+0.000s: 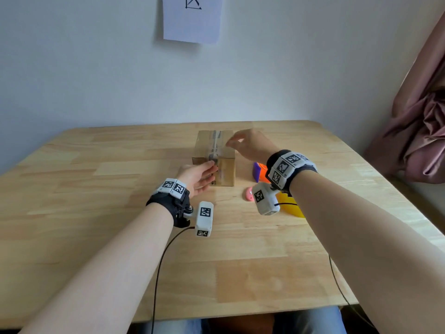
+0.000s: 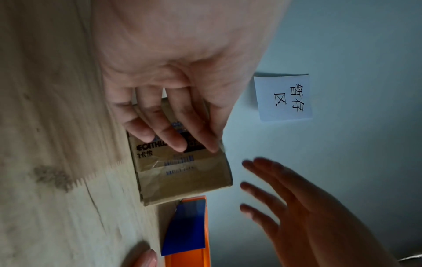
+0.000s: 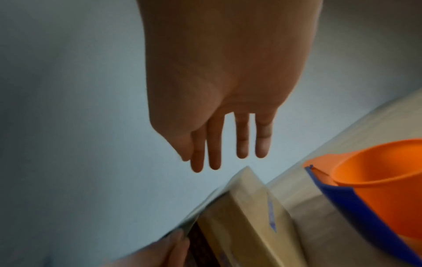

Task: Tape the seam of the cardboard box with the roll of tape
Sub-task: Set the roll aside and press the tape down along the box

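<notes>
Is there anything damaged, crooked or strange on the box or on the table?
The cardboard box is creased on its near face. The tape strip along its top looks wrinkled, not flat. The left hand presses its near end. Nothing is spilled on the table.

Both bare forearms end in black wrist straps (image 1: 168,206) topped with white blocks of black square-code markers (image 1: 287,163). Below each wrist hangs a white camera housing (image 1: 204,219), trailing a thin black cable (image 1: 159,268).
</notes>
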Available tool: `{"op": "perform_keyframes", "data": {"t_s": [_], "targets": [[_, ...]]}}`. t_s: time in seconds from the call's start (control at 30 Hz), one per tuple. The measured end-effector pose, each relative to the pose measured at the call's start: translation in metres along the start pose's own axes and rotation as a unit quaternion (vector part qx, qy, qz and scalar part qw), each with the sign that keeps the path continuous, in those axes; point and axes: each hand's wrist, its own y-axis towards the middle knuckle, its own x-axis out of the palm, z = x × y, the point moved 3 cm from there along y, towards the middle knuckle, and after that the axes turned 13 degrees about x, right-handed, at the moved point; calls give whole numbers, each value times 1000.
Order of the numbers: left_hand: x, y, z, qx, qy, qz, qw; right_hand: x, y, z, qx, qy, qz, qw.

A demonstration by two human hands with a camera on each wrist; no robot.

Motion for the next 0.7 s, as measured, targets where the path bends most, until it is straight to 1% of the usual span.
{"op": "perform_keyframes", "data": {"t_s": [0.03,0.1,0.17,0.2,0.33,0.47,0.6,0.7], "targets": [[-1,0,-2,2,2,-1,1000,9,2,-5,-21,-13,-18,1000],[-2,0,-6,4,8,-3,1000,26,8,-9,-39,-67,-51,996],[-3,0,-9,11,7,-1,1000,41,12,-8,-53,-118,-64,990],[-2,0,-9,14,5,2,1000,44,13,-6,-61,-123,-60,989],[-1,4,-13,13,-5,16,1000,48,22,0,-71,-86,-31,993],[1,8,-17,6,-8,26,1000,55,34,7,-44,-75,-22,996],[1,8,-18,7,9,37,999,60,34,6,-53,-46,18,997],[1,7,-16,-10,18,40,999,64,34,6,-55,-43,45,997]]}}
